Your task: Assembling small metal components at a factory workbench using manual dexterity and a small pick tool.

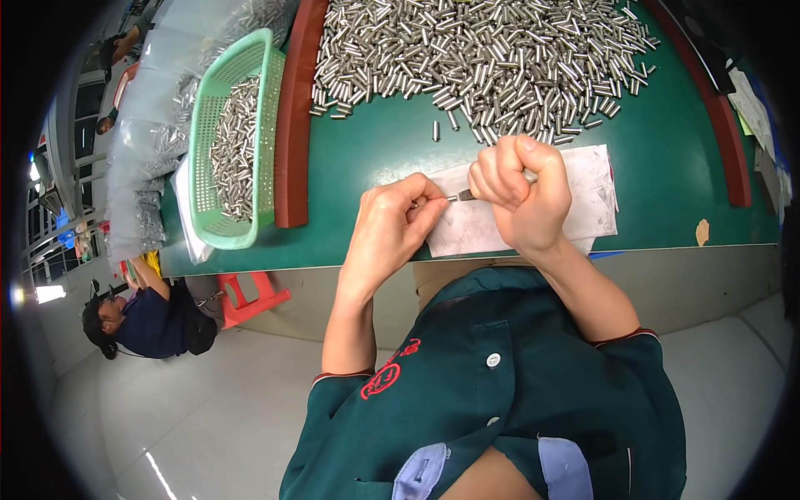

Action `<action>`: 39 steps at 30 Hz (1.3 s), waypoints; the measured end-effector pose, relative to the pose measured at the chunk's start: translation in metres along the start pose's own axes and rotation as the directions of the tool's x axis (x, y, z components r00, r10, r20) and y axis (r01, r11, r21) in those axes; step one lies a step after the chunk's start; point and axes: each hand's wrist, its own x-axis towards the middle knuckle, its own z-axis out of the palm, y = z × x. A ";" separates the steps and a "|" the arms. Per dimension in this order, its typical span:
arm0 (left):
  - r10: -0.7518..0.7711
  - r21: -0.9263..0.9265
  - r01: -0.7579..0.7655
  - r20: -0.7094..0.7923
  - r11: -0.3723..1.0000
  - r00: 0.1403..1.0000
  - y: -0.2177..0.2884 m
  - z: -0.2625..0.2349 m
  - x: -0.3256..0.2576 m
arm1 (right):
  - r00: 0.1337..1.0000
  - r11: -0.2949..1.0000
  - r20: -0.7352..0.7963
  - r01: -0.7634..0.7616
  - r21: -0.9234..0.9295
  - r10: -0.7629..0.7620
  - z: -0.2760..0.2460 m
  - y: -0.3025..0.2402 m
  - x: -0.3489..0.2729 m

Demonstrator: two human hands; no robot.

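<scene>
Between thumb and forefinger, my left hand (392,221) pinches a small metal pin (452,198), most of it hidden by the fingers. My right hand (527,187) is closed in a fist around a narrow tool (465,195) with a dark metal end. The tool's end meets or nearly meets the pin; I cannot tell which. Its handle is hidden in the fist, so its kind does not show. Both hands are over a smudged white sheet (583,192) on the green tabletop (367,150). Beyond them lies a large heap of short shiny metal cylinders (483,58).
A pale green plastic basket (200,167) of small metal parts stands left of a red-brown rail (293,125). Another rail (717,117) borders the right side. Clear bags of parts (137,183) line the far left. A person (150,317) sits near a red stool (258,296).
</scene>
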 end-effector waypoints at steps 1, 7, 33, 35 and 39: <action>0.015 -0.005 -0.015 -0.018 1.000 1.000 -0.001 0.000 0.000 | 1.000 1.000 -0.001 -0.001 0.000 0.001 0.000 0.001 0.000; 0.006 0.002 -0.006 -0.023 1.000 1.000 -0.001 0.002 -0.001 | 1.000 1.000 0.004 0.002 0.010 -0.002 -0.001 0.001 -0.001; -0.113 -0.899 0.167 0.132 0.404 0.985 -0.012 -0.004 -0.005 | 1.000 0.998 -0.004 0.027 -0.054 -0.027 0.006 0.003 0.002; -0.039 -0.967 0.204 0.201 0.150 0.979 -0.024 -0.006 -0.005 | 1.000 0.997 -0.007 0.030 -0.067 -0.030 0.009 0.003 0.002; -0.110 -0.963 0.250 0.239 0.102 0.965 -0.020 -0.007 -0.002 | 1.000 0.999 -0.025 -0.004 -0.040 0.003 0.005 0.003 0.004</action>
